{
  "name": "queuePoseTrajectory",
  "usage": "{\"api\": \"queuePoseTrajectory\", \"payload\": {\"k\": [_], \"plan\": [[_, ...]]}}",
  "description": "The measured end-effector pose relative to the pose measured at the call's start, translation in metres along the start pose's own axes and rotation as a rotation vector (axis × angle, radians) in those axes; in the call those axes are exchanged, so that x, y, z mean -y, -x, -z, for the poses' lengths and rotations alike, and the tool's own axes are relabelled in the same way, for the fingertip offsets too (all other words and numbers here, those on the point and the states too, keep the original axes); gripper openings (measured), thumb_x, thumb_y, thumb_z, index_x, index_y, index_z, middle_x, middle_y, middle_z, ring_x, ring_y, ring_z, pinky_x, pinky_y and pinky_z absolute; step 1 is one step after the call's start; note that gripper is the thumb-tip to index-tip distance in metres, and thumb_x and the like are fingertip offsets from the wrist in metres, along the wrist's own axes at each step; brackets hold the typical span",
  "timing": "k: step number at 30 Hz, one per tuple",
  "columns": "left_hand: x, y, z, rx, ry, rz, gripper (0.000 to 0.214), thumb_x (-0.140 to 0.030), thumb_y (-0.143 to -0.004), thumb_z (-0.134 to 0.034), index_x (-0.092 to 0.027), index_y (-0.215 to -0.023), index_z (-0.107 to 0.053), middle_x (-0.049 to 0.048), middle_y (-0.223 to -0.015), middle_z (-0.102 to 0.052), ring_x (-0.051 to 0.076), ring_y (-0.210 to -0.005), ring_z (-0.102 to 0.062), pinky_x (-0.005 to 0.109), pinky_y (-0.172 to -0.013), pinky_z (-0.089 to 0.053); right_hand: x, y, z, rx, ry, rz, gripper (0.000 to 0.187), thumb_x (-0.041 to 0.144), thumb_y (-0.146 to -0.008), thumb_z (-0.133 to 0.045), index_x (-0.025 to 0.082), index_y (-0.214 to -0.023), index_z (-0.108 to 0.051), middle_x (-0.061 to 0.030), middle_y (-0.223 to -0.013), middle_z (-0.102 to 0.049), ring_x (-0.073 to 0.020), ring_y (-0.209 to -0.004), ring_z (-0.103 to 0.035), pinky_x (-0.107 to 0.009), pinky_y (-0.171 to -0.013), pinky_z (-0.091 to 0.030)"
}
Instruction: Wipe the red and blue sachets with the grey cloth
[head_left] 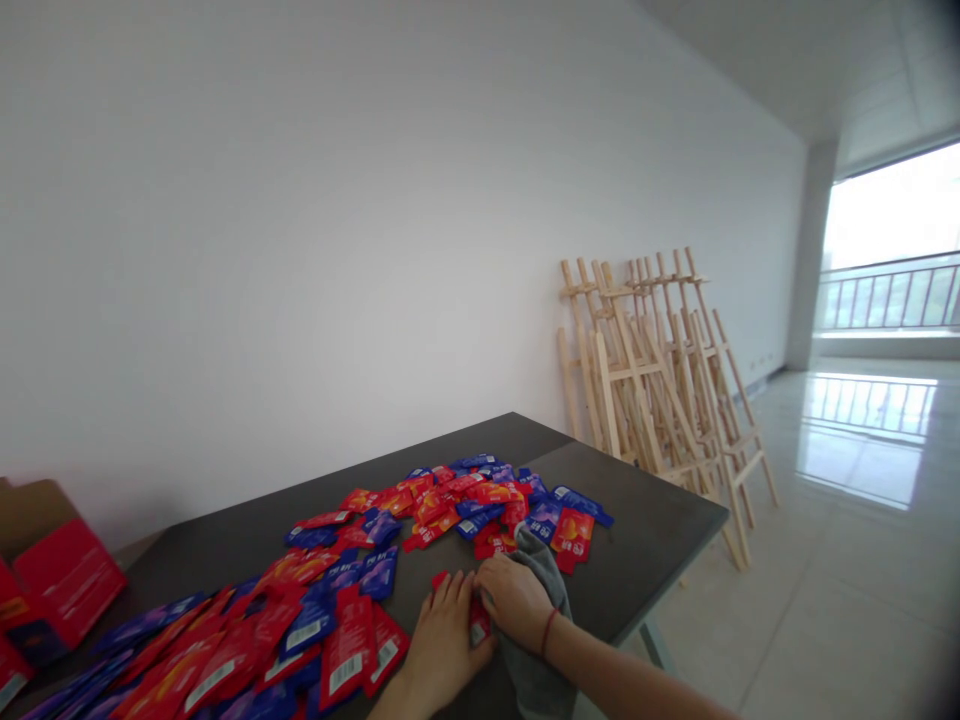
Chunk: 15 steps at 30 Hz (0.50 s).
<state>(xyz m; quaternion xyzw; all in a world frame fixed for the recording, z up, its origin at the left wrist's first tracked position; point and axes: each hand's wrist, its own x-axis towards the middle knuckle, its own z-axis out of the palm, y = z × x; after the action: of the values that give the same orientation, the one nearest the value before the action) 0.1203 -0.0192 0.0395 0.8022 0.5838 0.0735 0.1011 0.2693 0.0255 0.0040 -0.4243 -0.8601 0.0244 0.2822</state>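
So the table (645, 505) top is dark charcoal grey. On it, red packets (349, 640) with white barcode patches or orange-yellow blobs, mixed with deep blue packets (379, 575), some with purple swirls and white lettering. Cloth (525, 680) on the table's near side is plain grey, and the bracelet (550, 632) above it is red. Box (71, 580) by the table's left end: red, brown inside. Easels (605, 400) past its right end: pale blond wood. Wall (337, 200) behind it: plain off-white.

left hand (448, 632): palm down, fingers pointing forward | right hand (516, 600): fingers curled, knuckles up | spacing: 2 hands close together
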Motion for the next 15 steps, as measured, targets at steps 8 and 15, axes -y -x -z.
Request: {"api": "queuePoseTrajectory", "payload": {"k": [8,15], "plan": [[0.056,0.018,0.029,-0.002,-0.184,0.097,0.068,-0.04,-0.073,-0.052,-0.014,-0.136,-0.052,0.0162,-0.147,-0.046,0.033,-0.138,-0.039,0.049,-0.113,-0.029,0.004,0.004,0.01,-0.012,-0.113,0.017,0.018,0.006,-0.082,-0.056,0.018,-0.089,-0.068,-0.0063,-0.095,-0.069,-0.0232,-0.094,-0.06,-0.032,-0.088,-0.046],[0.06,0.027,0.027,0.02,-0.314,0.072,0.07,-0.002,-0.064,-0.044,-0.006,-0.134,-0.052,0.0203,-0.145,-0.047,0.03,-0.135,-0.044,0.041,-0.113,-0.034,0.005,0.004,0.01,-0.008,-0.144,0.011,0.019,0.005,-0.08,-0.057,0.019,-0.088,-0.068,-0.0073,-0.095,-0.069,-0.025,-0.093,-0.06,-0.035,-0.088,-0.046]]}}
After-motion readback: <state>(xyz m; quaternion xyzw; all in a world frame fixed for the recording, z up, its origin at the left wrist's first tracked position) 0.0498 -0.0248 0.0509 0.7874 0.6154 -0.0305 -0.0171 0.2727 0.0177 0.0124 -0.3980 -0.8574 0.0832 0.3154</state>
